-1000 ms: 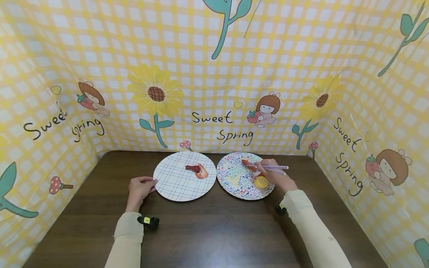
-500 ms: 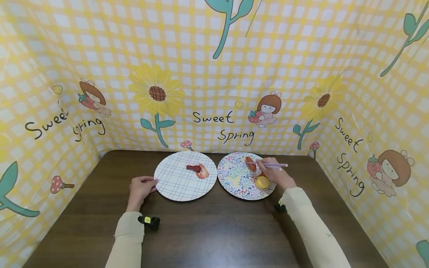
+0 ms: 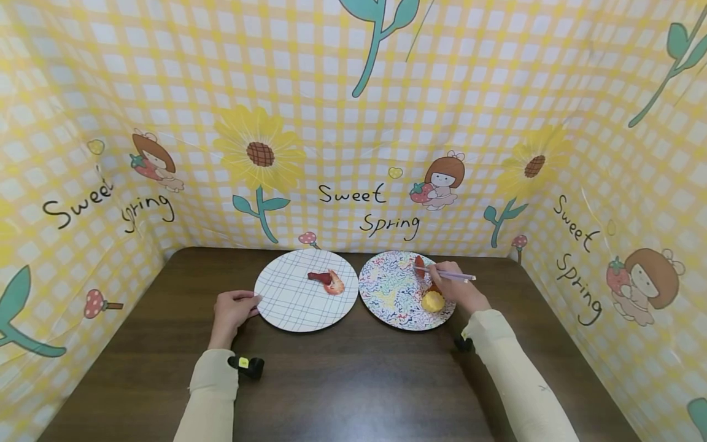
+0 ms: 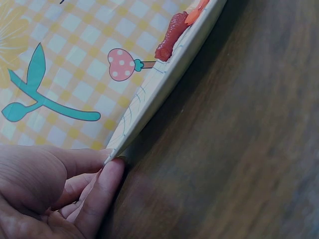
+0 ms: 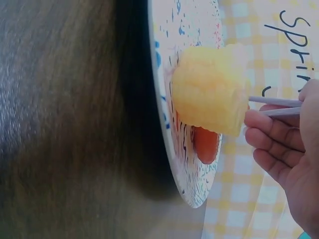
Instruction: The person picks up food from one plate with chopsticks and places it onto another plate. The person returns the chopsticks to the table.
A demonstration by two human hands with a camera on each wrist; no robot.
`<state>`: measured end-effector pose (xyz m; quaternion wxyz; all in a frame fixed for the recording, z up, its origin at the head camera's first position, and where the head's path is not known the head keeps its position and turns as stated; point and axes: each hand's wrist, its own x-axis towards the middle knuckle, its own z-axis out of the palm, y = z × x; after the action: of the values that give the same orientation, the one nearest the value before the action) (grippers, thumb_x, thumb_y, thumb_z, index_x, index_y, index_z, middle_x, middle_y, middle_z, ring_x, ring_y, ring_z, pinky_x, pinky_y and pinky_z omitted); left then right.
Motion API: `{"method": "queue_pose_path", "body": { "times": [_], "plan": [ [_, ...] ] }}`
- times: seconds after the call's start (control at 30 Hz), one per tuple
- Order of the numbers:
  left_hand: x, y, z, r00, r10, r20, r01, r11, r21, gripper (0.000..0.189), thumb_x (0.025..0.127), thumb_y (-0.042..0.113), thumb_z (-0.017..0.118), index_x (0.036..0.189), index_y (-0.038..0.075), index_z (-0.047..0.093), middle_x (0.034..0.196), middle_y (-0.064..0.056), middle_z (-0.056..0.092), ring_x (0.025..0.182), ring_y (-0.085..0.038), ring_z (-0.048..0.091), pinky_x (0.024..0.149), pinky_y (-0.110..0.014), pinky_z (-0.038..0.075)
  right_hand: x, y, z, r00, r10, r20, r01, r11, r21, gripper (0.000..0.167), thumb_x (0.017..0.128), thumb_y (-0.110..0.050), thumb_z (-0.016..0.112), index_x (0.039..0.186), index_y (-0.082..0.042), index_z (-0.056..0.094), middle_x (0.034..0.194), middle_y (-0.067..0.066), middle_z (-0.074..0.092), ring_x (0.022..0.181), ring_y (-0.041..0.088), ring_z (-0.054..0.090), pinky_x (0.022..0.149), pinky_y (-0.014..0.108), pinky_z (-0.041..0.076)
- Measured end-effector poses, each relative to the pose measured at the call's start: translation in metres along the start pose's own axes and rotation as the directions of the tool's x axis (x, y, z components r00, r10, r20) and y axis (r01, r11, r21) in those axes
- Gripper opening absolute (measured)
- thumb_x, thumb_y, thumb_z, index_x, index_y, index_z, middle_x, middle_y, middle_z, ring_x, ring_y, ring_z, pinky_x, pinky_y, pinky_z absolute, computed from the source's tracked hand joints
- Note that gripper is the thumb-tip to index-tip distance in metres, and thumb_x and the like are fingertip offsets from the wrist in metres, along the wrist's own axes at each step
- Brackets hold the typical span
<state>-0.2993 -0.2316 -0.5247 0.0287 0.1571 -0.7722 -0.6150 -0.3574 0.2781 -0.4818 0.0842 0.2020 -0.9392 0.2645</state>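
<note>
In the head view my left hand pinches the left rim of a white plate with blue lines; the left wrist view shows thumb and finger at its edge. On that plate lie a dark red drumstick and an orange shrimp. My right hand holds lilac chopsticks over a speckled plate. Their tips meet a long reddish-brown food piece, kind unclear. A yellow corn chunk sits nearer me on this plate. Another reddish piece is partly hidden by my hand.
Both plates stand side by side at the back of a dark wooden table. A yellow checked cloth rises behind and at both sides. A black wrist camera sits on the left cuff.
The reddish-brown piece at the chopstick tips has shifted right and turned more upright. The chopsticks and right hand have moved slightly. My left hand stays on its plate's rim.
</note>
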Motion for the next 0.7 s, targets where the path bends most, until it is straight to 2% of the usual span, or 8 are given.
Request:
{"method": "queue_pose_path", "body": {
  "times": [0.17, 0.37, 0.47, 0.57, 0.7],
  "plan": [
    [0.0003, 0.0004, 0.0002, 1.000, -0.003, -0.001, 0.003, 1.000, -0.003, 0.039, 0.093, 0.006, 0.073, 0.122, -0.016, 0.062, 0.095, -0.014, 0.073, 0.070, -0.004, 0.068, 0.064, -0.020, 0.061, 0.0000, 0.0014, -0.0027, 1.000, 0.027, -0.005, -0.027, 0.999, 0.028, 0.051, 0.108, -0.016, 0.045, 0.059, -0.006, 0.052, 0.052, -0.003, 0.039, 0.048, 0.014, 0.036, 0.045, 0.026, 0.032],
    [0.0001, -0.0010, -0.0010, 1.000, -0.002, 0.003, 0.002, 1.000, -0.003, 0.038, 0.093, 0.007, 0.073, 0.122, -0.016, 0.062, 0.092, -0.010, 0.072, 0.070, -0.003, 0.067, 0.064, -0.019, 0.061, 0.0056, 0.0013, -0.0024, 0.998, 0.058, 0.039, -0.059, 0.998, 0.011, 0.049, 0.110, -0.020, 0.046, 0.070, 0.003, 0.063, 0.054, -0.003, 0.040, 0.053, 0.015, 0.038, 0.050, 0.028, 0.034],
    [-0.0001, -0.0013, -0.0012, 1.000, -0.005, 0.004, 0.005, 1.000, -0.010, 0.038, 0.092, 0.006, 0.073, 0.121, -0.016, 0.063, 0.090, -0.009, 0.072, 0.069, -0.004, 0.067, 0.063, -0.019, 0.061, 0.0086, 0.0029, 0.0011, 0.998, 0.041, 0.043, -0.042, 0.999, 0.026, 0.047, 0.108, -0.016, 0.046, 0.067, 0.003, 0.061, 0.053, -0.004, 0.038, 0.050, 0.014, 0.036, 0.047, 0.026, 0.033],
    [-0.0011, -0.0002, -0.0013, 1.000, -0.006, 0.008, 0.006, 1.000, -0.018, 0.039, 0.092, 0.005, 0.074, 0.122, -0.017, 0.062, 0.089, -0.010, 0.072, 0.069, -0.005, 0.068, 0.063, -0.020, 0.061, 0.0100, 0.0024, 0.0029, 1.000, -0.011, 0.017, 0.010, 1.000, 0.020, 0.042, 0.106, -0.009, 0.047, 0.068, 0.003, 0.060, 0.054, -0.004, 0.042, 0.050, 0.013, 0.038, 0.046, 0.025, 0.034],
    [-0.0021, 0.0010, -0.0010, 1.000, -0.005, 0.007, 0.006, 1.000, -0.016, 0.038, 0.092, 0.005, 0.073, 0.122, -0.017, 0.062, 0.091, -0.011, 0.073, 0.070, -0.006, 0.069, 0.063, -0.020, 0.061, 0.0081, -0.0050, -0.0004, 1.000, -0.020, 0.018, 0.019, 0.999, 0.039, 0.037, 0.105, -0.008, 0.049, 0.071, 0.003, 0.062, 0.057, -0.002, 0.046, 0.052, 0.012, 0.039, 0.047, 0.025, 0.035]
  ]
}}
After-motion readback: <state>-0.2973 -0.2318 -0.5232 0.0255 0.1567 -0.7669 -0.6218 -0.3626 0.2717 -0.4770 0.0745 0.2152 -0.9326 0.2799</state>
